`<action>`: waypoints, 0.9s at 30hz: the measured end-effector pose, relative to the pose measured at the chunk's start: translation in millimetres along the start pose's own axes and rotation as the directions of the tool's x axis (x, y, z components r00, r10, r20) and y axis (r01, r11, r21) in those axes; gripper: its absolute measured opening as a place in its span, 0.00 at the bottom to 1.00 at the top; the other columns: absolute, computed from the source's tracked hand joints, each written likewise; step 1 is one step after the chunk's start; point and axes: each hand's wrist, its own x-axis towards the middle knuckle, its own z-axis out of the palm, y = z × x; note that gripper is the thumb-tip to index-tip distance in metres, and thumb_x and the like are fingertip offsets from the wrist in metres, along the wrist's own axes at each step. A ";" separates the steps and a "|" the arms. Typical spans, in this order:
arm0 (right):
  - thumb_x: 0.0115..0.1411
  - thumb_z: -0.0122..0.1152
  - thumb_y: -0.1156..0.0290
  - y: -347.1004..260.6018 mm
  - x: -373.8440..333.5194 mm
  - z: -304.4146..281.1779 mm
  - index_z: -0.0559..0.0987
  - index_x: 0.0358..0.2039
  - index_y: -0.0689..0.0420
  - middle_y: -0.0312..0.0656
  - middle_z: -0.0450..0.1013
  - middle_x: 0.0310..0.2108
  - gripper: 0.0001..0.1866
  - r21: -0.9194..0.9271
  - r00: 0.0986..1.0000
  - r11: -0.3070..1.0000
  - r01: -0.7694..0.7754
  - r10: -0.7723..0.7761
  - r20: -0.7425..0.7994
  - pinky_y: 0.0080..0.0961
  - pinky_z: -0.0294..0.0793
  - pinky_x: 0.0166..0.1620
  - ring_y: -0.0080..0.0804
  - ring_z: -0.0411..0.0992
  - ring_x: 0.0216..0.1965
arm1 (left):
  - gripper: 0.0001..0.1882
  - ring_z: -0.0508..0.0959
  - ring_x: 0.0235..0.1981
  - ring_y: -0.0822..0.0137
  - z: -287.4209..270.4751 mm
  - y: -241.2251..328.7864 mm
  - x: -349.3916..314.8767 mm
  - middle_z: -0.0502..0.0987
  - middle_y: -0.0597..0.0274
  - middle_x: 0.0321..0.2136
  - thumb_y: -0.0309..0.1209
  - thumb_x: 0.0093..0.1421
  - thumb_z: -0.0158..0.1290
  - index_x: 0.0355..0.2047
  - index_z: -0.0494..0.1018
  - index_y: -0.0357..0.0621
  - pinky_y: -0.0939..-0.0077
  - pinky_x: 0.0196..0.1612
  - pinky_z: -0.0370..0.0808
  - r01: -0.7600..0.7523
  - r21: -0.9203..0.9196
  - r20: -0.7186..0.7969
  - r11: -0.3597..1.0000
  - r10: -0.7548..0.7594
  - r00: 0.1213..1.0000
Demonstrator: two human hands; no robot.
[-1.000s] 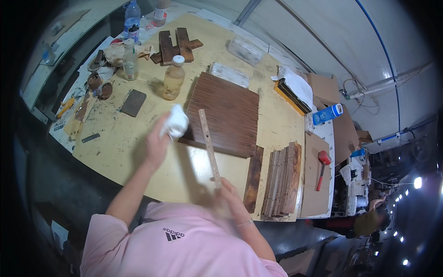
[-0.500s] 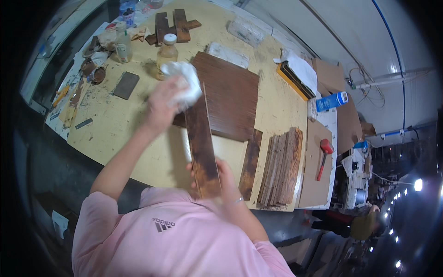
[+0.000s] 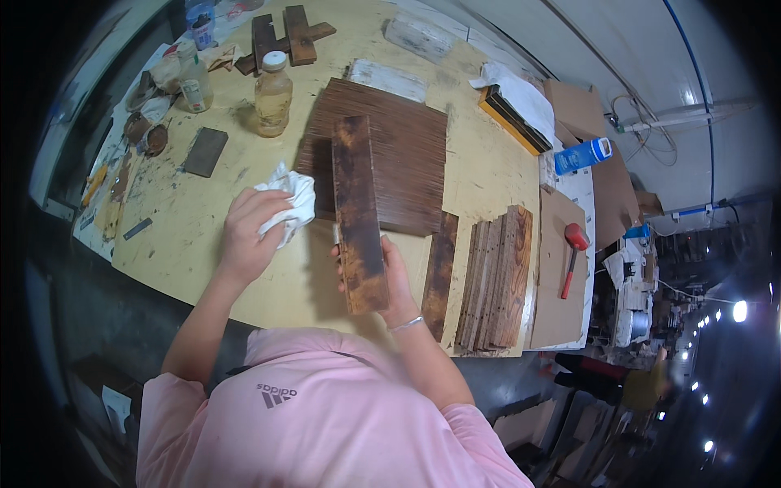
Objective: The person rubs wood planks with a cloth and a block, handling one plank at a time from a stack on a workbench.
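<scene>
Board now broad face up: you hold the dark-stained wooden board (image 3: 358, 203) in your right hand (image 3: 397, 281), gripped from beneath near its near end, with fingers showing at the left edge and the rest of the hand at the right. A second ago its narrow drilled edge faced up. Your left hand (image 3: 250, 232) is closed around a crumpled white cloth (image 3: 294, 199). Half a second ago that cloth was up at the board's far left corner; it now sits apart from the board, just left of it. Reading: no wiping contact at this instant, and the mottled face is fully exposed to your view, darker toward the far end and lighter brown near you. The board's far end overlaps a broad brown wooden panel (image 3: 399, 163) on the bench (image 3: 470, 183); whether the two touch, cannot tell. Far left of the cloth stands a white-capped bottle (image 3: 273, 106) of amber liquid, with a dark flat block (image 3: 206, 152) to its near left. Right of your right hand lie a similar single board (image 3: 442, 272) and a row of boards (image 3: 496, 285) packed side by side.
</scene>
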 end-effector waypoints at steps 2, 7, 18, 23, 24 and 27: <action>0.70 0.29 0.49 5.1 1.5 10.9 0.67 0.59 0.60 0.51 0.75 0.45 0.31 -0.031 0.998 0.999 -0.040 0.039 -0.047 0.38 0.82 0.35 0.37 0.76 0.37 | 0.16 0.76 0.44 0.53 0.4 -9.0 1.1 0.80 0.57 0.43 0.21 0.47 0.57 0.39 0.79 0.42 0.64 0.49 0.71 -0.003 0.200 0.002 0.980 0.002 1.000; 0.68 0.33 0.46 6.5 -12.2 8.9 0.69 0.58 0.59 0.52 0.74 0.49 0.32 0.047 0.997 0.998 -0.047 0.050 -0.064 0.42 0.80 0.38 0.41 0.76 0.40 | 0.14 0.76 0.48 0.56 -20.4 -50.1 -21.8 0.80 0.59 0.42 0.24 0.51 0.59 0.40 0.79 0.44 0.64 0.52 0.71 0.215 0.068 -0.001 0.974 -0.215 0.977; 0.66 0.39 0.43 14.5 -18.2 16.6 0.68 0.59 0.59 0.52 0.72 0.47 0.34 0.074 0.998 0.995 -0.065 0.066 -0.019 0.42 0.78 0.39 0.41 0.74 0.39 | 0.10 0.81 0.42 0.57 -207.2 -222.5 -96.7 0.82 0.54 0.39 0.27 0.58 0.55 0.40 0.81 0.46 0.66 0.47 0.75 0.770 0.160 -0.654 0.617 -0.519 0.551; 0.66 0.40 0.42 18.8 -11.1 31.2 0.67 0.59 0.59 0.52 0.72 0.46 0.35 0.039 0.998 0.998 -0.054 0.055 -0.025 0.41 0.78 0.38 0.42 0.74 0.39 | 0.15 0.81 0.44 0.56 -248.8 -245.3 -129.7 0.81 0.53 0.42 0.34 0.58 0.57 0.45 0.80 0.46 0.66 0.47 0.75 0.888 0.309 -0.761 0.342 -0.472 0.446; 0.66 0.40 0.42 18.3 -9.8 31.4 0.67 0.59 0.59 0.52 0.72 0.46 0.35 0.030 0.998 0.998 -0.050 0.051 -0.021 0.41 0.78 0.37 0.42 0.74 0.39 | 0.16 0.80 0.44 0.55 -247.9 -245.5 -130.2 0.81 0.52 0.42 0.35 0.58 0.58 0.46 0.79 0.46 0.65 0.48 0.75 0.882 0.357 -0.739 0.307 -0.485 0.468; 0.65 0.40 0.42 18.4 -7.9 29.9 0.68 0.59 0.59 0.53 0.72 0.47 0.35 0.052 0.999 0.997 -0.051 0.052 -0.011 0.41 0.78 0.36 0.43 0.74 0.39 | 0.20 0.76 0.49 0.53 -243.4 -253.1 -125.8 0.78 0.52 0.45 0.38 0.56 0.59 0.49 0.77 0.48 0.60 0.51 0.73 0.848 0.480 -0.664 0.224 -0.540 0.518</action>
